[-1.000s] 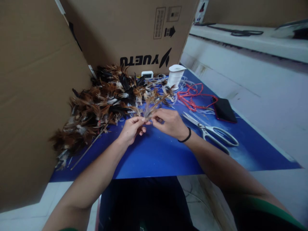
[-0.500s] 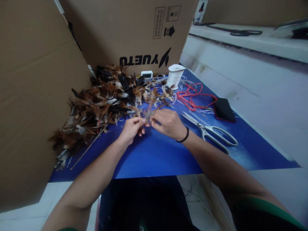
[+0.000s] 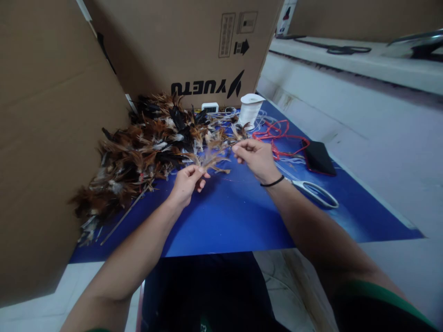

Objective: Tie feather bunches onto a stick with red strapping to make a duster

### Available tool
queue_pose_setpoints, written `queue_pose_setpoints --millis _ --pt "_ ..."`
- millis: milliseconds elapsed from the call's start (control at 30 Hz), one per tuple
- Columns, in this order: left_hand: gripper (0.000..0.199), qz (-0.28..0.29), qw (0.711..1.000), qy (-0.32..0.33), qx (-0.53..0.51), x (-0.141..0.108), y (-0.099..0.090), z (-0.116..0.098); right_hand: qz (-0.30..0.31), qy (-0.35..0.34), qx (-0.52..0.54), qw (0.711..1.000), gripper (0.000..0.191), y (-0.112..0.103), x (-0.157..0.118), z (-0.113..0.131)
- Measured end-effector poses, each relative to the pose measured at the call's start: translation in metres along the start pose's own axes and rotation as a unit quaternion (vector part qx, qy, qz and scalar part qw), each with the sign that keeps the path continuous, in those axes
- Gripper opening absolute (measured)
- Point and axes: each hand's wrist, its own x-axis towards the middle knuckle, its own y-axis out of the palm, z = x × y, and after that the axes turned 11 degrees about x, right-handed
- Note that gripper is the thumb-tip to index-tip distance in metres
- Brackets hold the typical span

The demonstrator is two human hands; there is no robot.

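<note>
My left hand (image 3: 187, 184) pinches a small bunch of light brown and grey feathers (image 3: 212, 161) above the blue table mat (image 3: 221, 221). To its right, my right hand (image 3: 255, 159) is closed in a pinch, apart from the left; a thin brown strand or feather seems to stick out from its fingertips, too small to make out. A large heap of brown and black feathers (image 3: 138, 152) lies to the left and behind my hands. Silver scissors (image 3: 316, 193) rest partly hidden under my right forearm.
A white spool (image 3: 250, 113) stands at the back, beside red string (image 3: 270, 133) and clear strips. A black phone (image 3: 320, 158) lies at the right. Cardboard walls (image 3: 194, 41) enclose the left and back. A small white device (image 3: 210, 107) stands at the back.
My right hand has moved right and slightly up, away from my left hand, and now covers the scissors' blades. The feathers in my left hand show more fully, spread out.
</note>
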Motion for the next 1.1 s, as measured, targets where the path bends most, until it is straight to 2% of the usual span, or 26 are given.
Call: queue_pose_setpoints --millis 67,167,200,300,400,467,533,667,833,933,1000,1100 --pt "0.032 -0.029 0.999 0.009 -0.035 0.001 -0.001 -0.002 -0.018 0.007 -0.023 1.0 0.019 -0.007 0.008 -0.011" --pt "0.029 -0.06 0.995 0.024 -0.07 0.003 -0.003 -0.005 0.055 -0.012 -0.168 0.984 0.01 -0.014 0.012 -0.03" --pt "0.028 -0.066 0.995 0.028 -0.074 0.003 -0.004 -0.005 0.089 -0.027 -0.229 0.969 0.009 -0.014 0.012 -0.035" --pt "0.025 -0.07 0.994 0.033 -0.076 0.003 -0.004 -0.006 0.161 -0.082 -0.385 0.905 0.024 -0.011 0.009 -0.046" --pt "0.024 -0.068 0.994 0.03 -0.076 0.003 -0.003 -0.006 0.186 -0.115 -0.486 0.846 0.033 -0.003 0.006 -0.048" --pt "0.023 -0.065 0.994 0.032 -0.079 0.002 -0.003 -0.005 0.196 -0.117 -0.526 0.82 0.036 0.003 0.006 -0.046" --pt "0.023 -0.067 0.994 0.034 -0.079 0.003 -0.003 -0.005 0.191 -0.119 -0.546 0.807 0.038 0.008 0.006 -0.043" --pt "0.024 -0.068 0.994 0.034 -0.077 0.003 -0.002 -0.004 0.156 -0.127 -0.563 0.802 0.042 0.014 0.007 -0.042" --pt "0.024 -0.066 0.994 0.034 -0.082 0.003 -0.002 -0.004 0.191 -0.114 -0.587 0.778 0.036 0.015 0.011 -0.05" --pt "0.025 -0.067 0.994 0.039 -0.083 0.003 -0.002 -0.004 0.168 -0.132 -0.568 0.795 0.034 0.013 0.012 -0.052" --pt "0.025 -0.07 0.993 0.039 -0.082 0.004 -0.003 -0.005 0.133 -0.155 -0.509 0.836 0.03 0.008 0.013 -0.05" --pt "0.026 -0.077 0.993 0.038 -0.081 0.003 -0.002 -0.005 0.045 -0.208 -0.336 0.918 0.022 -0.001 0.014 -0.04"
